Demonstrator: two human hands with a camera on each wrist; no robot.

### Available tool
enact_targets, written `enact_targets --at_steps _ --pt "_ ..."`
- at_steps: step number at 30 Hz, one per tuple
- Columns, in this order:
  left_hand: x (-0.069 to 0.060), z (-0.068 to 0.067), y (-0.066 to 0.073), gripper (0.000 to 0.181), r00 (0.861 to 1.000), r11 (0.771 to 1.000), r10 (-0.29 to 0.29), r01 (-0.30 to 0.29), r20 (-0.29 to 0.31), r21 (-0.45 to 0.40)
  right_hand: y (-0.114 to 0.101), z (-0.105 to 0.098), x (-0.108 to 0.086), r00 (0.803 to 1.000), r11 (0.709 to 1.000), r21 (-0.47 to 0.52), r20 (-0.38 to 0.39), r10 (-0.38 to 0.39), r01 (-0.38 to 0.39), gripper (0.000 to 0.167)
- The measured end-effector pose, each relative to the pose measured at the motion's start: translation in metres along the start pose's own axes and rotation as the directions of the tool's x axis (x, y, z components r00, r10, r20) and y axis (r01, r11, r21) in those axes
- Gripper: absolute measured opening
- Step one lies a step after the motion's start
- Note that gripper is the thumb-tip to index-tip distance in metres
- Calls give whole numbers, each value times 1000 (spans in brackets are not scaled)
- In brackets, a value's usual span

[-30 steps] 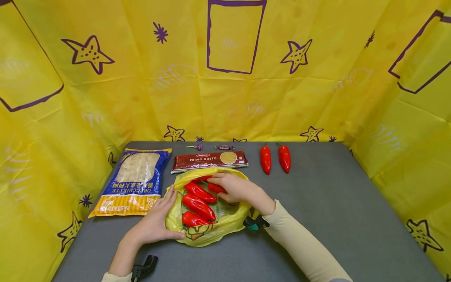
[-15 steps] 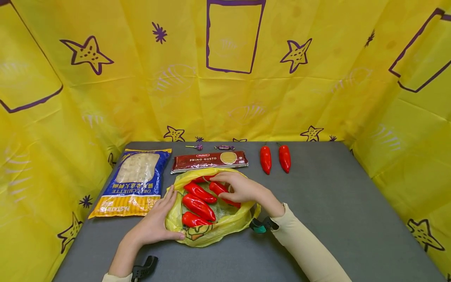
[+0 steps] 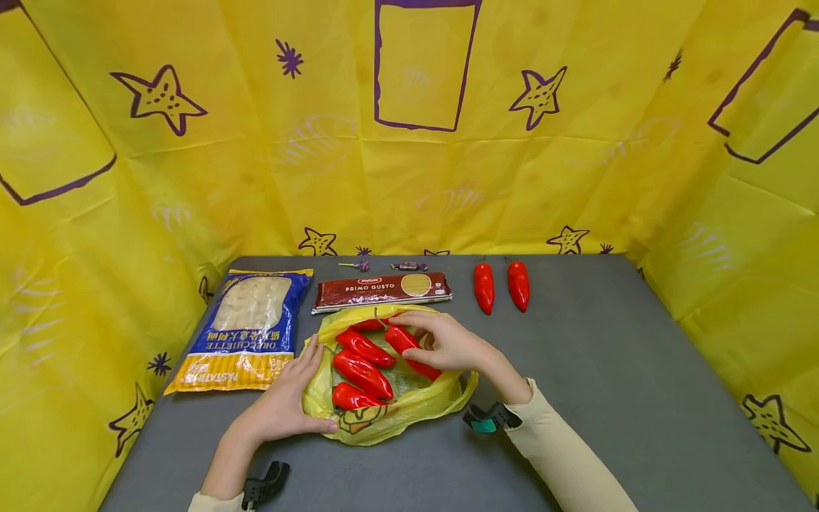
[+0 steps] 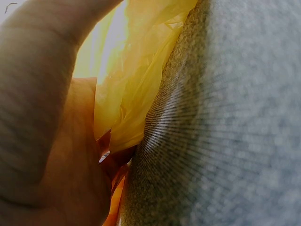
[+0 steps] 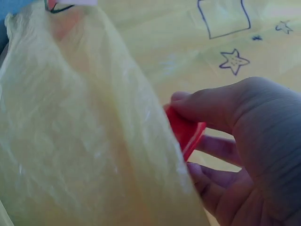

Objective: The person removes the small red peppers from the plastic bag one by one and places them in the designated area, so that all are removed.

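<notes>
A yellow plastic bag stands wide-mouthed on the grey table, with several red peppers lying inside. My right hand pinches another red pepper between thumb and fingers at the bag's right side; its lower end overlaps the inner right wall. In the right wrist view the bag hides most of this pepper. Against the bag's left side rests my left hand, fingers stretched along the rim and thumb at the front. The left wrist view shows the yellow film beside the palm.
Left of the bag lies a blue and yellow orecchiette packet. Behind it are a dark red pasta pack, a lollipop and a wrapped candy. Two red peppers lie at the back right. Yellow cloth surrounds the table.
My right hand has drawn the gripped pepper rightward and up, so more of it shows above the others. The bag's right side bulges out slightly more. My left hand has stayed in place.
</notes>
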State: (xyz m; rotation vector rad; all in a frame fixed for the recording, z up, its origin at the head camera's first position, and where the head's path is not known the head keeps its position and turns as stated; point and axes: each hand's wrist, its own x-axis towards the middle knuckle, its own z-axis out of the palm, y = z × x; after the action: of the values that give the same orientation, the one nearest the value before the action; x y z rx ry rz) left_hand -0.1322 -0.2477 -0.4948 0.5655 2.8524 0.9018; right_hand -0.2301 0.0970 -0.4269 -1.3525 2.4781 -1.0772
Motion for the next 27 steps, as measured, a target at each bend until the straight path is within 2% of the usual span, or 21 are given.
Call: enact_targets --at_steps 5,10,14,20,27 --pt "-1 1 -2 138 1000 1000 -2 2 3 -4 -7 -3 -3 996 999 48 -90 6 -2 58" --pt "-1 1 -1 138 1000 1000 -3 3 5 -5 -16 -11 -7 983 992 122 -182 35 -12 60" --pt "-2 1 -2 138 1000 1000 -3 3 1 -2 -19 -15 -12 972 988 153 -227 65 -30 59" --pt "-2 2 -2 138 1000 1000 1 -1 0 4 -16 -22 -20 948 977 196 -286 139 -84 59" --pt "-1 0 0 138 1000 1000 4 -4 -5 2 0 -35 -34 914 962 246 -351 203 -119 59"
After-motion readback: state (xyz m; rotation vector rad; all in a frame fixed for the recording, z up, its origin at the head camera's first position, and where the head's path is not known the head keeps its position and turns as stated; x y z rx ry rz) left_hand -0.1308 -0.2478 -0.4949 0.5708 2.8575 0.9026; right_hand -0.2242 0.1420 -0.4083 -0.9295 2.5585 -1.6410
